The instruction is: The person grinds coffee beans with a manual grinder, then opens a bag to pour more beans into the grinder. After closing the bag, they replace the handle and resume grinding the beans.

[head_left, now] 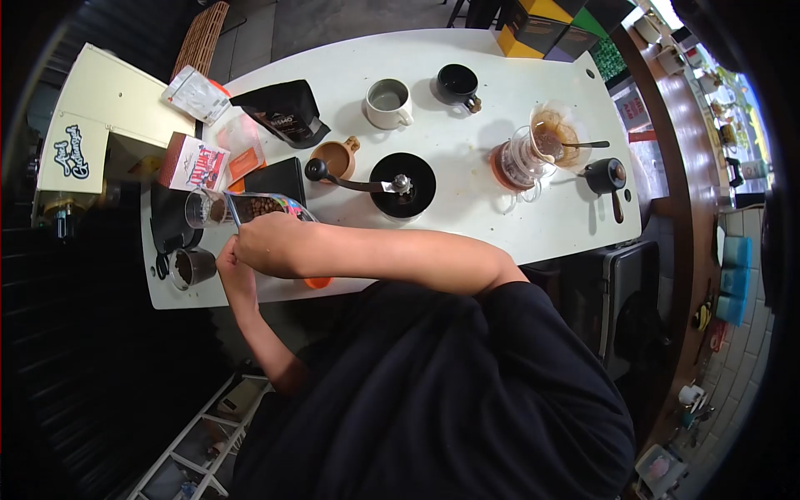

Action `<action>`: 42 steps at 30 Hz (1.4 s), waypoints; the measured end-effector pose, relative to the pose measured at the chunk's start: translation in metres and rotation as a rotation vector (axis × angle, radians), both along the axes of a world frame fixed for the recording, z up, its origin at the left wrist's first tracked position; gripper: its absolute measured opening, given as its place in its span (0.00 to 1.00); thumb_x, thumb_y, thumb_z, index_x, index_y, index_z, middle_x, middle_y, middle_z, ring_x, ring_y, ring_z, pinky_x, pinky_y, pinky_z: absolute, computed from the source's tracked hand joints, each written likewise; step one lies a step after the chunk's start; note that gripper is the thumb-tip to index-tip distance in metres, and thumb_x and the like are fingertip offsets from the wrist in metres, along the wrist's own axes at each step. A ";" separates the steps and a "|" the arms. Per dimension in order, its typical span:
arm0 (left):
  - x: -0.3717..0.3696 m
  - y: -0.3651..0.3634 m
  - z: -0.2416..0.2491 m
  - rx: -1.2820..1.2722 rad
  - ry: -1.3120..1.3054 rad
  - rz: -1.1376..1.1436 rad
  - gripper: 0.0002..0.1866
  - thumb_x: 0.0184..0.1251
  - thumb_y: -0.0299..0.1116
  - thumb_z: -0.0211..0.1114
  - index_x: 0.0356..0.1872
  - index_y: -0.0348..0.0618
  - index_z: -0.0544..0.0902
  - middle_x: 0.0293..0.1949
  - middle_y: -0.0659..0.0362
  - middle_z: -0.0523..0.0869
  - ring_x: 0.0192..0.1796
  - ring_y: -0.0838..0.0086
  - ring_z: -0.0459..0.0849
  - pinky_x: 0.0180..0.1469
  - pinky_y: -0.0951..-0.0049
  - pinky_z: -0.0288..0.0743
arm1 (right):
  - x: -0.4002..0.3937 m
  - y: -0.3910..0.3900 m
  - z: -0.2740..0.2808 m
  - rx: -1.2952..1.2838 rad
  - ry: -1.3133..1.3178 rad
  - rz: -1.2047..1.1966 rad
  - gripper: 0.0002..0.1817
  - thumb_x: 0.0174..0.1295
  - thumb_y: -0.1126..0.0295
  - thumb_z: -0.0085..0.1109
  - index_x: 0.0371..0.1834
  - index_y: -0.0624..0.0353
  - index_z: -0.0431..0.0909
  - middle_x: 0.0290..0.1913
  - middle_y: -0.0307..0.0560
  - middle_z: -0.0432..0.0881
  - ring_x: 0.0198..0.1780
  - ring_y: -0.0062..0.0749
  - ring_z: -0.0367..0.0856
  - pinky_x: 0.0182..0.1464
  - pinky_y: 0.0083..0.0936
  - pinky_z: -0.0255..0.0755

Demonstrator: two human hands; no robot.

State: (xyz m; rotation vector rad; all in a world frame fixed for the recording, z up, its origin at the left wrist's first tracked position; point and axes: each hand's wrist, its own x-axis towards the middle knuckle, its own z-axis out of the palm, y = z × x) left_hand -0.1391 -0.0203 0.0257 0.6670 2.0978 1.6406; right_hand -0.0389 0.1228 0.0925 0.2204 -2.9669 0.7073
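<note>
A black shirt (450, 383) is nearest, and it fills the bottom middle. From it the right arm (408, 258) goes across the near edge of the white table (467, 225). Under that arm, a bit of an orange thing (317, 283) peeks out. The left hand (233, 253) is up close against the right hand, with its fingers curled, but one cannot tell if it holds anything. The right hand (271, 243) is closed on a bag of beans (265, 205) at the left end of the table, and brown beans show just past the knuckles. Near the left hand is a small cup (197, 267) with dark stuff in it. A clear cup (197, 207) is just beside the bag of beans, on its left. Past the right arm stands a round black grinder (421, 171), its long handle (358, 182) pointing left. A brown cup (335, 157) is near the handle's knob. To the left is a red box (194, 162). Over on the right, a glass pot (510, 162) has a cone (550, 125) on top, with a spoon (586, 144) in it. Farther off are a black bag (283, 112), a white mug (388, 102) and a black cup (457, 83). Yellow and black boxes (542, 33) stand at the far edge.
</note>
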 end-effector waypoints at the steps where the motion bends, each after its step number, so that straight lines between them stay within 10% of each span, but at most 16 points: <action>1: -0.001 -0.001 0.001 0.003 0.004 -0.007 0.12 0.76 0.30 0.60 0.27 0.43 0.75 0.26 0.71 0.73 0.30 0.88 0.67 0.31 0.83 0.56 | -0.004 0.003 0.002 0.003 0.004 -0.007 0.08 0.56 0.69 0.67 0.37 0.58 0.88 0.40 0.52 0.90 0.45 0.42 0.90 0.40 0.34 0.83; 6: -0.001 -0.004 0.006 0.006 -0.095 -0.130 0.13 0.77 0.27 0.56 0.27 0.41 0.74 0.24 0.68 0.72 0.26 0.85 0.67 0.30 0.80 0.59 | -0.028 0.003 -0.023 -0.117 -0.379 -0.016 0.13 0.63 0.60 0.67 0.46 0.54 0.91 0.46 0.51 0.91 0.49 0.44 0.90 0.48 0.37 0.83; 16: -0.002 -0.007 0.003 0.005 -0.068 -0.139 0.14 0.79 0.32 0.57 0.28 0.44 0.74 0.23 0.69 0.69 0.27 0.86 0.66 0.30 0.80 0.60 | -0.035 0.003 -0.042 -0.192 -0.343 -0.069 0.17 0.59 0.55 0.71 0.42 0.56 0.92 0.43 0.54 0.91 0.48 0.47 0.90 0.48 0.39 0.83; 22: 0.002 -0.004 0.007 0.019 -0.097 -0.107 0.14 0.79 0.28 0.56 0.27 0.41 0.74 0.24 0.67 0.73 0.27 0.85 0.67 0.31 0.81 0.59 | -0.011 0.003 -0.032 -0.175 -0.094 -0.080 0.09 0.58 0.64 0.69 0.28 0.58 0.90 0.35 0.56 0.89 0.42 0.49 0.90 0.44 0.39 0.82; 30: 0.004 -0.004 0.007 0.011 -0.039 -0.091 0.15 0.76 0.32 0.61 0.26 0.40 0.75 0.22 0.67 0.74 0.27 0.85 0.70 0.32 0.80 0.61 | 0.105 0.100 0.060 -0.322 0.264 -0.083 0.11 0.56 0.82 0.60 0.43 0.65 0.82 0.37 0.55 0.84 0.40 0.55 0.84 0.44 0.41 0.78; 42: 0.008 -0.004 0.010 -0.003 -0.043 -0.070 0.15 0.76 0.32 0.61 0.25 0.41 0.75 0.22 0.67 0.76 0.26 0.86 0.72 0.32 0.81 0.64 | 0.127 0.130 0.042 -0.240 -0.185 -0.203 0.08 0.64 0.75 0.62 0.44 0.62 0.86 0.39 0.52 0.89 0.43 0.44 0.88 0.49 0.34 0.80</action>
